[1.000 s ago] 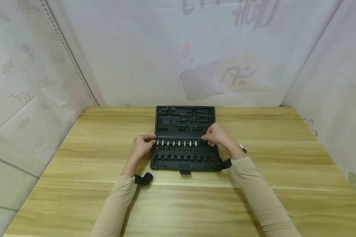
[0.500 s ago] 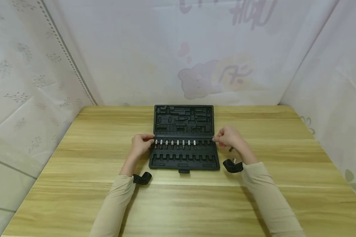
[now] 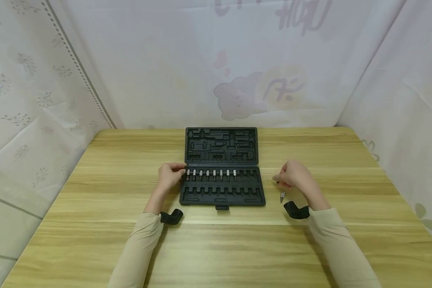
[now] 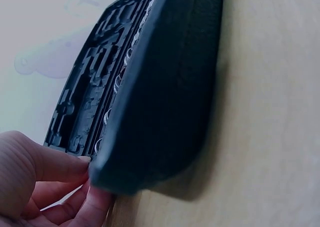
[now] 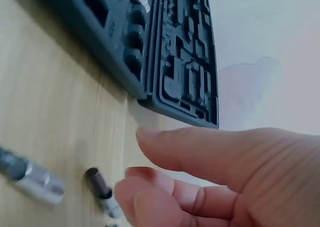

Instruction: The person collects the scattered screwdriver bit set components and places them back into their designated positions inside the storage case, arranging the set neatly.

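An open black socket case lies on the table, a row of several silver bit sockets in its upper slots. My left hand grips the case's left edge near the hinge; in the left wrist view the thumb is at the rim and the fingers are at the outer side. My right hand hovers right of the case, thumb and fingers apart, holding nothing. Below it lies a loose bit socket. In the right wrist view a second bit socket lies close to the fingertips.
The case lid stands raised at the back with moulded hollows. A printed curtain hangs behind the wooden table. Black wrist cameras sit on both wrists.
My right hand has moved from the case's upper right slots out to the right, over the loose bit sockets. My left hand has stayed at the case's left edge.
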`<state>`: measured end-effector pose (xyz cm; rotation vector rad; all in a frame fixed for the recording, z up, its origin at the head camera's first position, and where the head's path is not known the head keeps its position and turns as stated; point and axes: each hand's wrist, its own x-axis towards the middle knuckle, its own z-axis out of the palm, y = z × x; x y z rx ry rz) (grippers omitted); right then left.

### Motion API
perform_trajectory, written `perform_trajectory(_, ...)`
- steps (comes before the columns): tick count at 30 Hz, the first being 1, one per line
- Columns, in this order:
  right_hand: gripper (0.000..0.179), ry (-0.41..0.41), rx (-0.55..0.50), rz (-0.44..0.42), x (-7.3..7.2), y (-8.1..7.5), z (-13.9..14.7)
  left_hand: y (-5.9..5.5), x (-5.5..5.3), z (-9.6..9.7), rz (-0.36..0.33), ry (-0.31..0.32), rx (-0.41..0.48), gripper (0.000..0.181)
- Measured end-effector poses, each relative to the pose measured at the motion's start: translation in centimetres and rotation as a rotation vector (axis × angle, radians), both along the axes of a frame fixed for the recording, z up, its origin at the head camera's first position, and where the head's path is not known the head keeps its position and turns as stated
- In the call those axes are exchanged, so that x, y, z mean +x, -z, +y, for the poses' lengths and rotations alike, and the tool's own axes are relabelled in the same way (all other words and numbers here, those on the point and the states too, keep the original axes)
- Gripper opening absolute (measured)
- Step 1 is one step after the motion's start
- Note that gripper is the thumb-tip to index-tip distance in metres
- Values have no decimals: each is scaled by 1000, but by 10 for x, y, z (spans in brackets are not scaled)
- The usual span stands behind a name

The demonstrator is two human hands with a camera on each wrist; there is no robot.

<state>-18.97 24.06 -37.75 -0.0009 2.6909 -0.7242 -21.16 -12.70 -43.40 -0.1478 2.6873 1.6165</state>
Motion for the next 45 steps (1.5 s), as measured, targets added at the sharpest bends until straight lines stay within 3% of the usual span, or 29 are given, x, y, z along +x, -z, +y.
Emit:
perform_trajectory(10, 41, 36, -8, -60, 13, 6, 10, 1, 0, -2, -10, -5, 1, 22)
perform_trajectory(20, 34, 15, 35, -90, 21, 14, 12, 0, 2, -3, -22, -12, 7, 22)
perform_trajectory(26, 33, 9, 9, -87, 24, 17, 11, 0, 2, -2, -23, -10, 8, 22)
perform_trajectory(39, 27, 22, -27, -115, 19, 18, 12, 0, 0, 0, -21, -14, -6, 22)
perform_trajectory(45, 30, 1, -93, -42, 11, 16, 11, 0, 0, 0, -10, -7, -11, 22)
